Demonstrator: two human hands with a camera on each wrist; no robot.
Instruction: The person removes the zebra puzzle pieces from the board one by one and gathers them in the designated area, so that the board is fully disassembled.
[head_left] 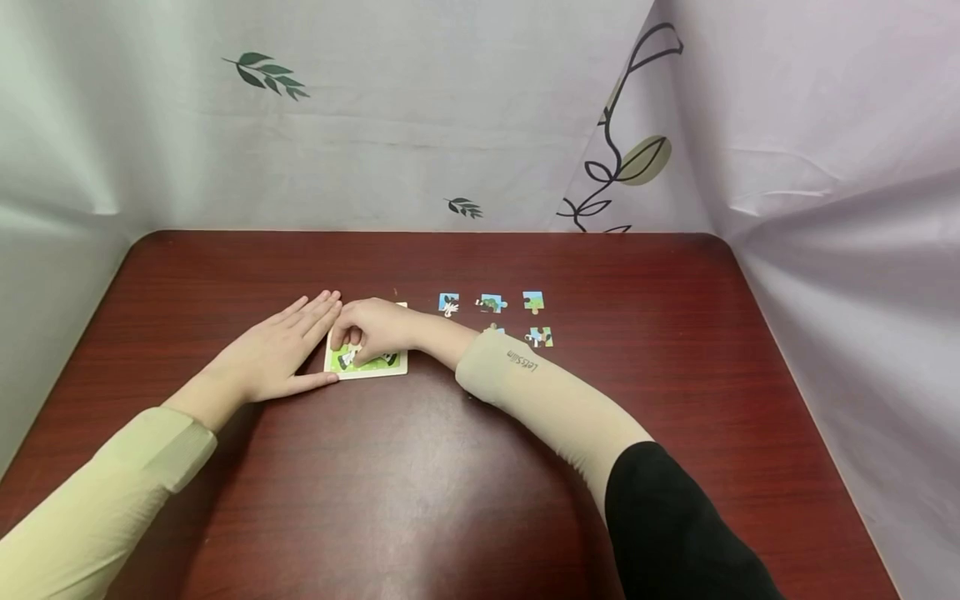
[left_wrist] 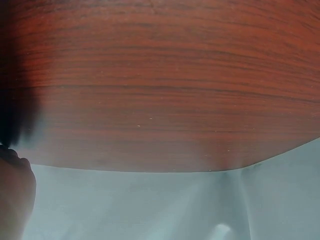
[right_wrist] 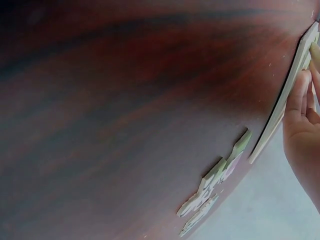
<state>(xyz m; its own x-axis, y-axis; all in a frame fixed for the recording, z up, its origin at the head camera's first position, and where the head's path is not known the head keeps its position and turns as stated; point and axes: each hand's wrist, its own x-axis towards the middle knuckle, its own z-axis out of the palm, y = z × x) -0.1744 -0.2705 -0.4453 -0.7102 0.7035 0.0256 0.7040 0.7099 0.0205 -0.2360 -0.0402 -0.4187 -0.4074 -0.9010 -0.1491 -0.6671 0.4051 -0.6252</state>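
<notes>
A small puzzle board (head_left: 372,374) with a pale rim and a green picture lies on the table. Flat beside its left edge rests my left hand (head_left: 281,354), fingers straight, with the thumb tip at the lower left corner. My right hand (head_left: 378,325) is over the board with curled fingers, its fingertips down at the picture. Whether a puzzle piece is between those fingers is hidden. In the right wrist view, the right hand (right_wrist: 302,125) touches the board (right_wrist: 280,107), seen edge-on. Only a sliver of the left hand (left_wrist: 15,195) shows in the left wrist view.
Several loose puzzle pieces lie right of the board in two rows, among them a blue-and-white piece (head_left: 448,302), a blue-green piece (head_left: 491,303), a green-topped piece (head_left: 533,301) and a lower one (head_left: 540,337). The right forearm partly covers another piece. Curtains surround the dark red table (head_left: 360,500).
</notes>
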